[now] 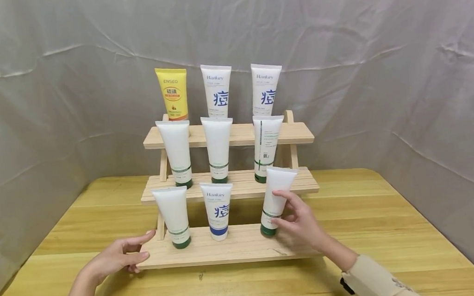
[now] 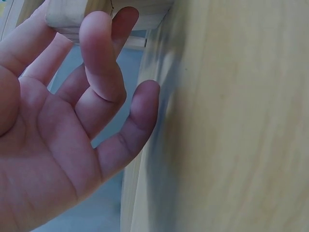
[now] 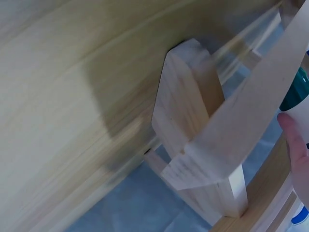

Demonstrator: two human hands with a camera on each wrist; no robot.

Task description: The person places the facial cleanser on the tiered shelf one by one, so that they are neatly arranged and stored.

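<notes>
The right hand (image 1: 299,220) pinches the tilted white tube (image 1: 275,200) low, near its green cap; it looks light, squashy and slick, while the left hand (image 1: 118,258) rests relaxed.

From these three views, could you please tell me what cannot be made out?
- Small print on the tubes, such as the middle-shelf right tube: too small in the head view.
- Right hand: only a fingertip edge shows in the right wrist view; its grip on the white tube is cut off there.
- Left hand fills the left wrist view, hiding the rack.
</notes>
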